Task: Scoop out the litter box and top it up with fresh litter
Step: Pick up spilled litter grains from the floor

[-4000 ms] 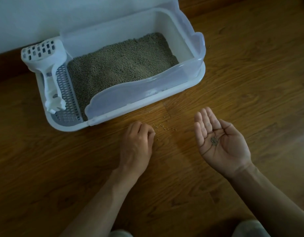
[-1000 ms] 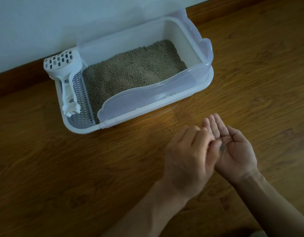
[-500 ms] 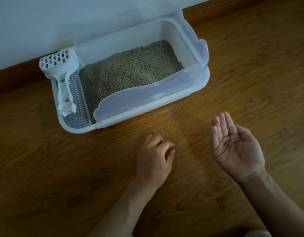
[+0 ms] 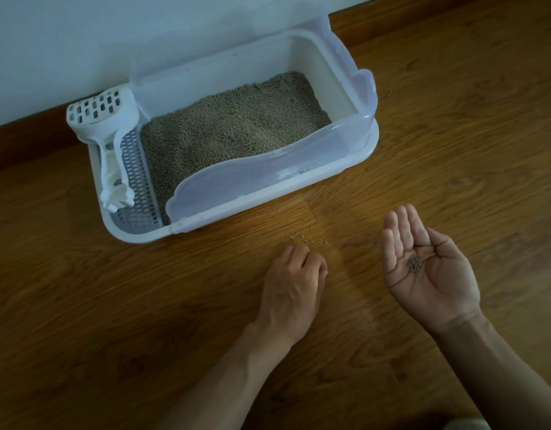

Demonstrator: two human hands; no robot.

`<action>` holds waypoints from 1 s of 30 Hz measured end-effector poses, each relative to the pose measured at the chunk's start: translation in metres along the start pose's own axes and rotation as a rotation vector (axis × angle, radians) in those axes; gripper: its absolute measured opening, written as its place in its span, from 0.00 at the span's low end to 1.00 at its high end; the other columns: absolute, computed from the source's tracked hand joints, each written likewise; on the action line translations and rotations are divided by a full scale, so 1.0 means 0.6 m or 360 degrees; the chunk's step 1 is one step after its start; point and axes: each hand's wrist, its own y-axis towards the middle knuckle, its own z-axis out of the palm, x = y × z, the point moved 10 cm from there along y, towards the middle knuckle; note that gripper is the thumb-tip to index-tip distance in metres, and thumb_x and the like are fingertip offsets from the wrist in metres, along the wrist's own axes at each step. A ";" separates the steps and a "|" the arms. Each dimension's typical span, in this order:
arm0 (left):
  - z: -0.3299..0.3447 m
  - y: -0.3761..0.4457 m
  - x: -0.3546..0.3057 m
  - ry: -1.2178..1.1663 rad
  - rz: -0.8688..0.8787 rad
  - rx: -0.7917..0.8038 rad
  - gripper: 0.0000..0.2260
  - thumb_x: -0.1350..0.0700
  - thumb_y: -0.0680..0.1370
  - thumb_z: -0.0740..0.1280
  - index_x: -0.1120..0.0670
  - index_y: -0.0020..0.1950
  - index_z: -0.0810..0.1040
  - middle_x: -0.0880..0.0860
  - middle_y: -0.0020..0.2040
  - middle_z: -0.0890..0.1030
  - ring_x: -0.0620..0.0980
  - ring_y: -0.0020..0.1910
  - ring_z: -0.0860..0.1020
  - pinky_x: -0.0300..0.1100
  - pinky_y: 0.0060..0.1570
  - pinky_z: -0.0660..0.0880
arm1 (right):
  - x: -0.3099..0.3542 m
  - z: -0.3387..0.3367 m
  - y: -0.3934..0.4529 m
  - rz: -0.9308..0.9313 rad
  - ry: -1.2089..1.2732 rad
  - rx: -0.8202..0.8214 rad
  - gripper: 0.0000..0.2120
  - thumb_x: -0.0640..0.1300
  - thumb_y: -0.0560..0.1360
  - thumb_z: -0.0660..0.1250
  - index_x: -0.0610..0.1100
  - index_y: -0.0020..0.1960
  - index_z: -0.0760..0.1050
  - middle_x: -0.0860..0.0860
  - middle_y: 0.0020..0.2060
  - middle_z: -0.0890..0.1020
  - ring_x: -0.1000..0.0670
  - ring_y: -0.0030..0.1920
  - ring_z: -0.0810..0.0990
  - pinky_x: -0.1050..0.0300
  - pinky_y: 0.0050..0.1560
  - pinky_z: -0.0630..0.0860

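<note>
1. The spilled litter granules [image 4: 306, 238] lie scattered on the wooden floor [image 4: 81, 305], just near of the litter box [image 4: 345, 169]; they look tiny, light, hard and apt to roll, so I judge fingertip pinches suit them best.
2. The left hand [image 4: 294, 283] is knuckles-up with fingers curled down at the granules; whether it pinches any is hidden.
3. The right hand [image 4: 423, 268] lies flat open, palm up, cradling a small pile of gathered granules [image 4: 414, 265].
4. The slotted scoop [image 4: 108, 141] rests untouched at the box's left end.

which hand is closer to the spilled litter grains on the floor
Left. The left hand sits just behind the spilled litter grains, fingers curled toward them; the right hand is held palm-up off to their right.
</note>
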 end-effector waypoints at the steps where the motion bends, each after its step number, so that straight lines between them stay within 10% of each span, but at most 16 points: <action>1: -0.010 -0.002 -0.005 -0.0089 -0.0034 -0.0058 0.03 0.57 0.82 0.64 0.52 0.48 0.76 0.47 0.45 0.74 0.43 0.44 0.70 0.36 0.40 0.72 | 0.004 0.004 -0.001 -0.0059 0.0019 -0.0036 0.20 0.44 0.80 0.54 0.38 0.59 0.81 0.44 0.57 0.84 0.47 0.61 0.81 0.48 0.55 0.80; 4: -0.054 -0.002 -0.051 -0.0325 0.0014 -0.0287 0.06 0.56 0.83 0.62 0.55 0.48 0.76 0.48 0.44 0.75 0.42 0.42 0.71 0.36 0.38 0.70 | 0.007 0.020 0.001 -0.0154 0.0115 -0.0024 0.19 0.44 0.78 0.55 0.39 0.53 0.84 0.46 0.52 0.85 0.48 0.55 0.84 0.50 0.45 0.83; 15: -0.100 0.028 -0.150 -0.0405 0.0392 -0.0549 0.07 0.56 0.80 0.69 0.59 0.50 0.85 0.53 0.41 0.79 0.50 0.42 0.75 0.44 0.43 0.73 | -0.035 0.007 0.005 0.0207 0.0078 -0.0004 0.25 0.47 0.83 0.48 0.35 0.67 0.75 0.40 0.64 0.79 0.44 0.69 0.74 0.48 0.70 0.68; 22: -0.096 0.027 0.002 -0.0257 -0.0042 -0.0518 0.04 0.59 0.75 0.73 0.59 0.46 0.83 0.51 0.41 0.78 0.44 0.41 0.72 0.32 0.40 0.67 | 0.012 0.012 -0.001 -0.0133 0.0157 -0.0097 0.18 0.43 0.78 0.56 0.40 0.54 0.84 0.47 0.51 0.86 0.49 0.55 0.84 0.51 0.46 0.83; 30: -0.052 0.046 0.105 0.0028 -0.0289 -0.0136 0.07 0.56 0.75 0.74 0.54 0.53 0.84 0.48 0.44 0.77 0.46 0.47 0.75 0.42 0.42 0.79 | -0.006 0.025 0.005 -0.0025 0.0111 0.0018 0.20 0.45 0.80 0.54 0.39 0.58 0.82 0.45 0.54 0.85 0.47 0.59 0.82 0.48 0.52 0.82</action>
